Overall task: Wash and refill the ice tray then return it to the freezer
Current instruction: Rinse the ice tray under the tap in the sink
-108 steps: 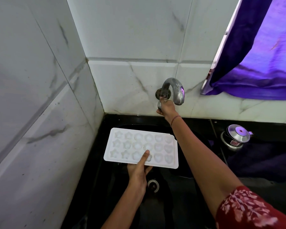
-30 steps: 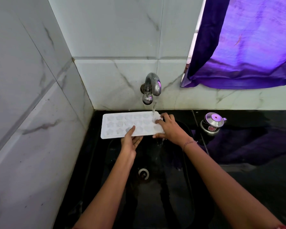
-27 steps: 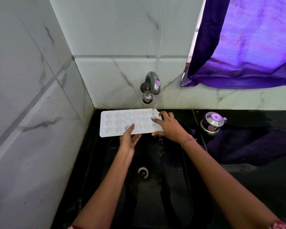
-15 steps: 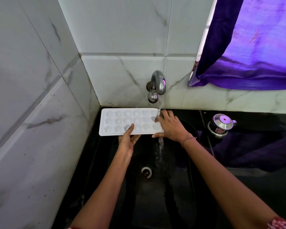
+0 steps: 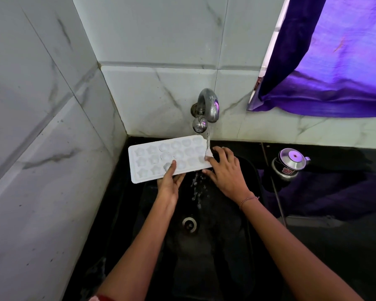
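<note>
Under the white plastic ice tray (image 5: 152,159), the fingers of the left hand (image 5: 169,185) are largely hidden. The tray's right near corner is covered by the right hand (image 5: 227,173), and whether it is pinched or merely touched cannot be told. The hollows at that end are blurred by the thin stream of water (image 5: 209,141). Right of the tray, the label on the small lidded steel pot (image 5: 290,164) is too small to be read. The purple curtain (image 5: 334,61) above the tray and the black sink (image 5: 215,268) below it are cut off by the view's edges.
</note>
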Tool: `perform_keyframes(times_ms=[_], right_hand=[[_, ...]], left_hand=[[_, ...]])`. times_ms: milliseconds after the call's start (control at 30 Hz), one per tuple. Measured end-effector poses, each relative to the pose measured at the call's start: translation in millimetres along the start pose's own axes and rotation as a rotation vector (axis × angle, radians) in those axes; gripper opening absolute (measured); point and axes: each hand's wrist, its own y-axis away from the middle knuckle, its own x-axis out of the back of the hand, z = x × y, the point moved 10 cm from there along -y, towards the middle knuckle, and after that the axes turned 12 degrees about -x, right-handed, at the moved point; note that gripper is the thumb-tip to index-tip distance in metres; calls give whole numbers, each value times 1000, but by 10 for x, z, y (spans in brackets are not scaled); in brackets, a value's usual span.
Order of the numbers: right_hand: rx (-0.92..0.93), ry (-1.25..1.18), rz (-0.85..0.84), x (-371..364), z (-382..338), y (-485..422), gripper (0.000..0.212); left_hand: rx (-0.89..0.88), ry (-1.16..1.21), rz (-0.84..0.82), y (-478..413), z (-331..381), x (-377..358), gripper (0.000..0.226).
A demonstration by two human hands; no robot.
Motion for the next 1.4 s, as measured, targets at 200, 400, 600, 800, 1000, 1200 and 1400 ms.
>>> perform_keyframes(times_ms=[200, 400, 600, 800, 1000, 1200, 1400], right_hand=[[-17, 10, 8, -37, 68, 62, 45], [27, 12, -15, -45, -2, 75, 46], [24, 9, -52, -101, -61, 98, 53], [-15, 50, -142, -285, -27, 154, 58], [19, 76, -249, -509, -61, 256, 51], [-70, 116, -250, -612, -50, 308, 53], [-159, 37, -246, -594, 63, 262, 49]], left_hand=[[-13, -2, 21, 47, -49, 34, 53], [-64, -13, 25, 33, 27, 33, 41], [-101, -37, -5, 56, 52, 2, 42], [-175, -91, 25, 80, 125, 62, 52], [-349, -398, -5, 83, 211, 85, 55], [-537, -851, -70, 152, 247, 34, 52], [-438, -808, -90, 178, 74, 130, 65]])
